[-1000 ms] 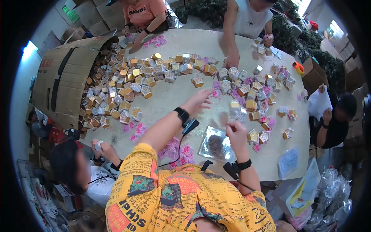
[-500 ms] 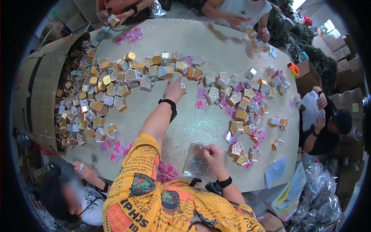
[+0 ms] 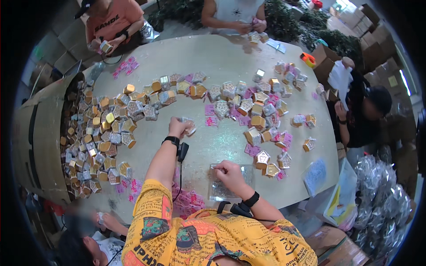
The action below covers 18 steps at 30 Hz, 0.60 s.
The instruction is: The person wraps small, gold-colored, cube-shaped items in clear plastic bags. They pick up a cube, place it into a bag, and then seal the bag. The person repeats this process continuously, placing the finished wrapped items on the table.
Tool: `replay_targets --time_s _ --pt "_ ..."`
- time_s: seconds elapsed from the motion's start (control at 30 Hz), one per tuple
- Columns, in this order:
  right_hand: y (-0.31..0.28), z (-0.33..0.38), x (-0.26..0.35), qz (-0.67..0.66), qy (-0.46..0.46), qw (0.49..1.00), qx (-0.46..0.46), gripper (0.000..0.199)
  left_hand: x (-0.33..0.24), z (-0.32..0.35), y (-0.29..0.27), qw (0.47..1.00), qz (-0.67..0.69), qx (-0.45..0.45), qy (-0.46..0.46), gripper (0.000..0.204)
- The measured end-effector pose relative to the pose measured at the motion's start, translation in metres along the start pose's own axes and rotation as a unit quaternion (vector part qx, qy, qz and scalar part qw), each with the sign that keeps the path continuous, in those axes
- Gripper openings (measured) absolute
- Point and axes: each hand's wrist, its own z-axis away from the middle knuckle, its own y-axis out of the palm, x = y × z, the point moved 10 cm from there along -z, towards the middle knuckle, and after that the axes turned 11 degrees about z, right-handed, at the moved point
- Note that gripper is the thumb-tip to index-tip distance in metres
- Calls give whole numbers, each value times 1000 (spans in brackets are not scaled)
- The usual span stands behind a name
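My left hand (image 3: pixel 177 127) has its fingers closed on a small house-shaped ornament (image 3: pixel 190 128), whitish with glitter, above the middle of the table. My right hand (image 3: pixel 228 174) is in a pinch over a flat clear tray (image 3: pixel 214 193) near the table's front edge. A tiny pale bit shows at its fingertips, too small to name. Thin fine pieces seem to lie in the tray. Beyond my left hand runs a row of gold and glittery house-shaped ornaments (image 3: pixel 197 91), with pink printed cards (image 3: pixel 211 121) beside them.
A large cardboard box (image 3: pixel 42 133) lies on its side at the left, spilling many ornaments. A clear bag of bluish pieces (image 3: pixel 315 176) rests at the right front corner. An orange tape dispenser (image 3: pixel 307 59) stands at the far right. Several co-workers sit round the table.
My left hand has drawn back from the row with the ornament in its fingers. My right hand has shifted left over the tray, and the view has turned slightly.
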Motion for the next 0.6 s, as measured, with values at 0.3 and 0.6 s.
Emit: replay_targets --time_s 0.3,0.6 --pt "-70 3 52 -12 -70 991 -116 5 -175 205 -10 927 -118 77 348 51" --pt "-77 17 136 91 -199 968 -127 8 -219 316 -33 854 -149 42 497 42"
